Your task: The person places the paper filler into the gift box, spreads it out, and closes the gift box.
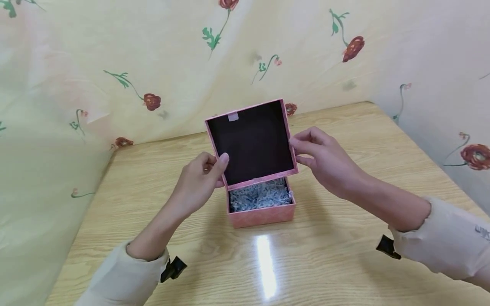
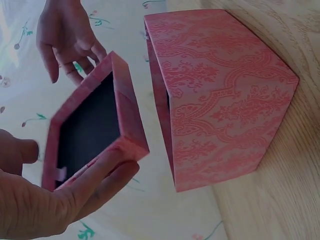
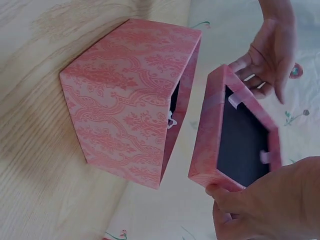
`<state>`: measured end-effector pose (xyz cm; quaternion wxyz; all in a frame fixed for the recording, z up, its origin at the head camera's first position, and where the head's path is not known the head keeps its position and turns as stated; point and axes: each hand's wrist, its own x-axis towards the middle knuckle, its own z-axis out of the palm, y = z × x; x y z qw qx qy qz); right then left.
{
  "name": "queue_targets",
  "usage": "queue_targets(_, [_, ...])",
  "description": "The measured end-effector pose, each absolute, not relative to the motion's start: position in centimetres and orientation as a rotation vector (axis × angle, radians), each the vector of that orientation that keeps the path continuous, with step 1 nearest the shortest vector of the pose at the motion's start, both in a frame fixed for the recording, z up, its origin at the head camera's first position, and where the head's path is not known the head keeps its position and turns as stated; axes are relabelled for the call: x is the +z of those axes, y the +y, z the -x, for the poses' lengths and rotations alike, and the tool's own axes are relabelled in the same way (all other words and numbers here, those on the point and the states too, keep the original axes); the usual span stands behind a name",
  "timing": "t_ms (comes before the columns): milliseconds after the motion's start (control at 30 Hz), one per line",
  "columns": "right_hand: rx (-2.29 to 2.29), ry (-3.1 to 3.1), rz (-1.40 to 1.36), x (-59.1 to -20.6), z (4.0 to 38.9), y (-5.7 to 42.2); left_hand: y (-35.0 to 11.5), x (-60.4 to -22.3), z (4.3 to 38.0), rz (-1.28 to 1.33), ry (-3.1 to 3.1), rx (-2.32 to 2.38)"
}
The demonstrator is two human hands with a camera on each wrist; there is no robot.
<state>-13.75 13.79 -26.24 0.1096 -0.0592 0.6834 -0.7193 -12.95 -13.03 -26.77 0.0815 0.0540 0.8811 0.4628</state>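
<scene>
A pink patterned box (image 1: 262, 216) sits on the table, filled with crinkled blue-grey shredded paper (image 1: 260, 197). Its separate lid (image 1: 252, 142) is raised above the far part of the box, tilted, with the black inside facing me. On the lid's left edge, my left hand (image 1: 197, 185) grips with the thumb over the rim and the fingers outside. The right hand (image 1: 329, 159) pinches the opposite edge. A small pale tab (image 1: 232, 116) shows at the lid's upper rim. In the right wrist view, a bit of white ribbon (image 3: 171, 120) pokes out at the box's rim.
The wooden table (image 1: 153, 204) carries a bright light reflection in front of the box. Behind and at both sides hangs a pale flowered cloth (image 1: 172, 55). Black camera mounts (image 1: 174, 268) stick out from the white sleeves (image 1: 126, 276).
</scene>
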Motion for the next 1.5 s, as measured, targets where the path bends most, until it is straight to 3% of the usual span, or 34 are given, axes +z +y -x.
queue_targets(300, [-2.304, 1.799, 0.211, -26.4, 14.4, 13.8, -13.1, -26.8, 13.3, -0.257, 2.471, 1.747])
queue_targets(533, [-2.282, 1.832, 0.280, -26.5, 14.8, 13.9, -13.2, -26.9, 13.5, -0.164, 2.342, 1.899])
queue_targets(1500, [-1.928, 2.133, 0.436, -26.1, 14.6, 15.3, -17.0, -28.0, 13.1, -0.524, 2.203, 1.860])
